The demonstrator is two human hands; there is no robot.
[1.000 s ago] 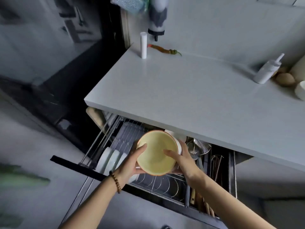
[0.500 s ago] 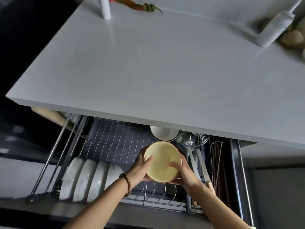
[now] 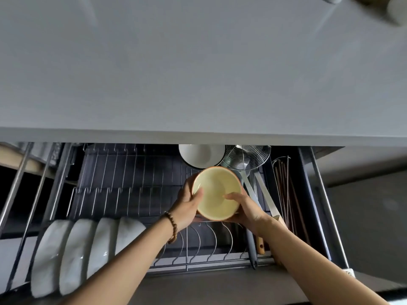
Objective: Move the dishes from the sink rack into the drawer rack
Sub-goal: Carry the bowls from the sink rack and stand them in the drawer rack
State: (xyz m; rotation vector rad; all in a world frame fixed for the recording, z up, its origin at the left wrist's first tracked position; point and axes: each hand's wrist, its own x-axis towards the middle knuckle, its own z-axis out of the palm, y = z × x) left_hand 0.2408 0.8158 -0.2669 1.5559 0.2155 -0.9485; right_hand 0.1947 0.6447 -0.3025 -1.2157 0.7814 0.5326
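A yellow bowl (image 3: 217,192) with an orange outside is held by both hands over the open drawer rack (image 3: 123,179). My left hand (image 3: 187,206) grips its left rim, thumb inside. On the right rim sits my right hand (image 3: 244,209), thumb inside too. The bowl hangs just in front of a white bowl (image 3: 201,156) that sits at the back of the rack, partly under the counter. Several white plates (image 3: 88,247) stand on edge in the rack's front left slots.
The grey counter (image 3: 198,69) overhangs the drawer's back. A wire skimmer (image 3: 247,157), a knife and other long-handled utensils (image 3: 264,194) lie right of the bowl, with chopsticks (image 3: 286,194) beyond. Bare wire slots (image 3: 204,245) lie below my hands and across the rack's middle.
The view has tipped further down and closer to the drawer. Both hands have carried the yellow bowl deeper, towards the white bowl at the back.
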